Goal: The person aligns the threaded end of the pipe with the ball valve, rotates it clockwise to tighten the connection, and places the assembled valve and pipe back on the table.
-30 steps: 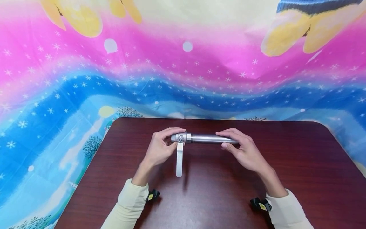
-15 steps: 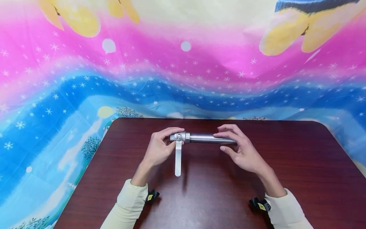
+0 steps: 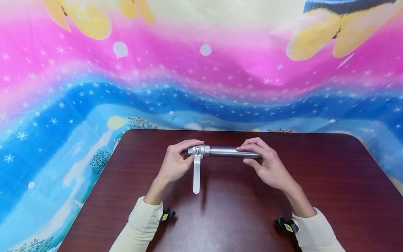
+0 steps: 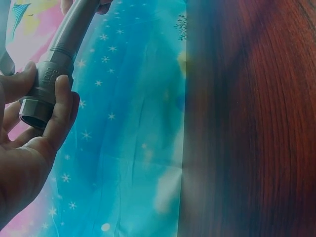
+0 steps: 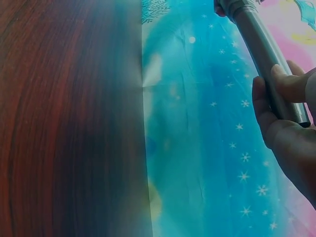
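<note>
A silver metal ball valve (image 3: 197, 150) is held above the table by my left hand (image 3: 176, 162), thumb on the near side and fingers on the far side. Its flat lever handle (image 3: 196, 176) points toward me. A smooth steel pipe (image 3: 223, 151) extends rightward from the valve, the two joined in one line. My right hand (image 3: 269, 166) pinches the pipe near its free end between thumb and fingers. In the left wrist view, the open hexagonal end of the valve body (image 4: 47, 76) shows. The right wrist view shows the pipe's tube (image 5: 261, 44) running up from the fingers.
Below lies a dark red-brown wooden table (image 3: 239, 210) with rounded far corners. Behind it hangs a pink and blue snowflake-patterned cloth (image 3: 201, 77). Small black devices sit at both cuffs, such as the left wrist device (image 3: 168, 215).
My right fingers and thumb spread on the pipe half a second ago and have closed back in on it. My left hand, the valve and the pipe stay nearly still.
</note>
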A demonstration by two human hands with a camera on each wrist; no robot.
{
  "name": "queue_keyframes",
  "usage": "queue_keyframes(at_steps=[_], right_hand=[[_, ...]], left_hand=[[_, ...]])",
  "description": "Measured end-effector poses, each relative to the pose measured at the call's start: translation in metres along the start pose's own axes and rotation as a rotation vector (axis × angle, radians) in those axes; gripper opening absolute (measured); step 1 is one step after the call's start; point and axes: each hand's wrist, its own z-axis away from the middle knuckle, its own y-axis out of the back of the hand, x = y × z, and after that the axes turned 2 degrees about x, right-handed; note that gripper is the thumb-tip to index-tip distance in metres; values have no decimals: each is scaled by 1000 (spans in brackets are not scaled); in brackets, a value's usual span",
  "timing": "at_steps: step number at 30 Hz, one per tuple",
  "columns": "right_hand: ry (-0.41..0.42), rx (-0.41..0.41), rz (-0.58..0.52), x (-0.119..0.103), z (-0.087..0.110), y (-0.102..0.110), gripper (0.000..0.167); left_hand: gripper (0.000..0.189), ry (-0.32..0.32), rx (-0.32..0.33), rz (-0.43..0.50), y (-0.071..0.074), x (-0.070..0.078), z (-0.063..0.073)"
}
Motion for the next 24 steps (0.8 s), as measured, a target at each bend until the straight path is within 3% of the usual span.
queue_keyframes(at_steps=[12,19,24], right_hand=[[-13,-12,-9,0,0,1,47],[-33,-58,-94,3,1,3,42],[-62,-78,-72,3,2,4,39]], left_hand=[[51,-4,8,-2,0,0,0],[52,-11,13,-21,0,1,1],[52,-15,14,-27,-1,0,1]])
